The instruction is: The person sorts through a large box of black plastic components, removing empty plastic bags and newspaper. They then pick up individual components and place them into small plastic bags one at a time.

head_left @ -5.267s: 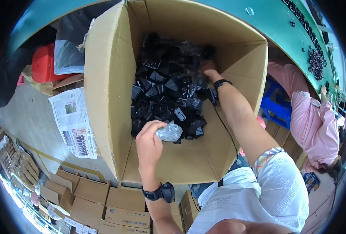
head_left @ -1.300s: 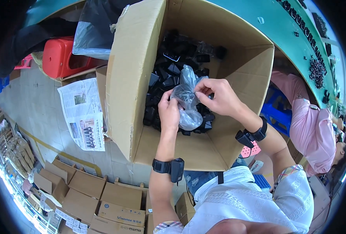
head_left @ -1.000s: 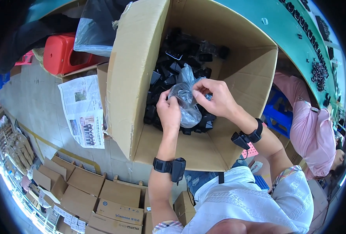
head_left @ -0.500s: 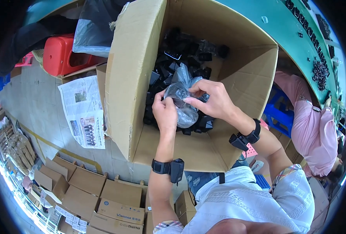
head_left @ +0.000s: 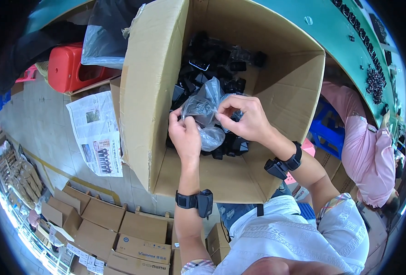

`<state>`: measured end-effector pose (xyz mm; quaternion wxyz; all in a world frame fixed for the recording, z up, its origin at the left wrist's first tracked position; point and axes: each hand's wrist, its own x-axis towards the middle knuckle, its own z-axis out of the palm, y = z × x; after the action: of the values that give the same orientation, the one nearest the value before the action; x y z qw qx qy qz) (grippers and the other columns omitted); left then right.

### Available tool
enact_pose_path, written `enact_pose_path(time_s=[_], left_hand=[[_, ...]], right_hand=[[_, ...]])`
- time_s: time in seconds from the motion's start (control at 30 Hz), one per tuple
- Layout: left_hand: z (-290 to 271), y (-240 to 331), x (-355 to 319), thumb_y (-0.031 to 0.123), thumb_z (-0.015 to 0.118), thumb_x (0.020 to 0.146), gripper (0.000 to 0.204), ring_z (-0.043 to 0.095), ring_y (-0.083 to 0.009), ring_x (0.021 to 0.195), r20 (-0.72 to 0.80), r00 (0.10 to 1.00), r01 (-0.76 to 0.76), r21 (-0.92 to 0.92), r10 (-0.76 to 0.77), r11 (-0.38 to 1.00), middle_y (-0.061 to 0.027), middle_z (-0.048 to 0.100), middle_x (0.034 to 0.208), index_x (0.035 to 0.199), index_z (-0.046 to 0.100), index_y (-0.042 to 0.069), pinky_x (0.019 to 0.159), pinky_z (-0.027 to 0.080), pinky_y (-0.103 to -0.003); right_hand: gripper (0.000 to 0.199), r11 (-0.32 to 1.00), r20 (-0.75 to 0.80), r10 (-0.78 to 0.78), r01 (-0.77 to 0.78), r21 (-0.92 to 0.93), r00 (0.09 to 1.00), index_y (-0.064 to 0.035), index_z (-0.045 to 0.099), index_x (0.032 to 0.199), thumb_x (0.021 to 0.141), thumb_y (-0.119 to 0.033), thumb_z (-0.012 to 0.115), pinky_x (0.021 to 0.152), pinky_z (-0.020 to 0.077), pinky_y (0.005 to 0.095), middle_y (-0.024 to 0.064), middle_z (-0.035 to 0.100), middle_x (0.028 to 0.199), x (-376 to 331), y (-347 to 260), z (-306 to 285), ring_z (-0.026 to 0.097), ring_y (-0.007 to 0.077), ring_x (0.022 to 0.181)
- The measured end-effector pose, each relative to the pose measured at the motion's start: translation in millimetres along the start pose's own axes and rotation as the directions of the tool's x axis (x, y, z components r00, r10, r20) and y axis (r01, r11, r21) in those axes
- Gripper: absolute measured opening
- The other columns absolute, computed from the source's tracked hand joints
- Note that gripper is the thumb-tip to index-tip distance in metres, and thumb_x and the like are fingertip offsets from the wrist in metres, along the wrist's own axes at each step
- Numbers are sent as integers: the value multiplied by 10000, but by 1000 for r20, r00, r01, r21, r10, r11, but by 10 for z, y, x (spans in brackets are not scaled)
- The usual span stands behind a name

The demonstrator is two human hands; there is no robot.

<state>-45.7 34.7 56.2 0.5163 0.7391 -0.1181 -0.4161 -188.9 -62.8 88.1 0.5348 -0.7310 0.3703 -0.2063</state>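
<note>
Both my hands are inside a large open cardboard box, above a heap of small black parts. Between them a clear plastic bag is stretched, its film thin and crumpled. My left hand pinches the bag's left side between thumb and fingers. With thumb and forefinger, my right hand pinches the bag's right edge. Some dark shapes show through the film; I cannot tell whether they lie in the bag or under it. A black strap with a small device sits on each of my wrists.
A red stool, a dark plastic bag and a newspaper sheet are left of the box. Closed cartons stand lower left. Along the right runs a green table with black parts; a person in pink is beside it.
My hands have drawn apart slightly, the left one moving left. The bag is now spread wider between them.
</note>
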Motion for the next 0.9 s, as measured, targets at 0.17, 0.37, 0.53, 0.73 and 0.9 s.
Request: enact_pose_path(time_s=[0.17, 0.37, 0.53, 0.73, 0.9], left_hand=[[-26, 50, -39, 32, 461, 860, 223, 574, -99, 612, -17, 993, -115, 111, 118, 987, -98, 656, 726, 1059, 520, -51, 576, 467, -252], [-19, 34, -71, 38, 470, 849, 245, 627, -140, 659, -42, 978, -195, 169, 205, 966, -145, 685, 779, 1072, 516, -54, 618, 501, -274], [-40, -21, -48, 24, 474, 841, 306, 609, -116, 646, 8, 991, -133, 32, 133, 991, -132, 689, 788, 1135, 498, -57, 614, 493, -253], [-140, 66, -103, 113, 636, 878, 413, 431, -18, 526, 299, 954, 35, -14, -29, 999, 29, 507, 578, 1234, 479, -25, 518, 353, -207], [-178, 98, -95, 119, 617, 900, 293, 395, -15, 535, 113, 993, -29, 110, 17, 993, 47, 497, 587, 1155, 542, -4, 518, 330, -205]], right_hand=[[165, 984, 81, 123, -132, 117, 989, 23, 646, 791, 779, -117, 732, 619, 513, 236, 59, 647, 751, -10, 26, -33, 614, 99, 658], [155, 993, 107, 103, -108, 49, 989, 20, 648, 819, 846, -129, 679, 582, 487, 235, 65, 638, 745, -22, 48, -26, 592, 92, 640], [158, 989, 84, 63, -74, 128, 994, 23, 647, 829, 897, -114, 607, 573, 463, 231, 62, 628, 735, -41, 131, -54, 566, 78, 639], [154, 990, 121, 113, -122, 68, 986, 28, 644, 856, 906, -111, 602, 607, 457, 213, 6, 624, 764, -53, 111, -293, 545, 49, 687], [130, 886, 143, 261, -296, 358, 955, -7, 632, 841, 914, -93, 567, 647, 483, 223, 20, 633, 776, -97, 346, -410, 582, 66, 708]])
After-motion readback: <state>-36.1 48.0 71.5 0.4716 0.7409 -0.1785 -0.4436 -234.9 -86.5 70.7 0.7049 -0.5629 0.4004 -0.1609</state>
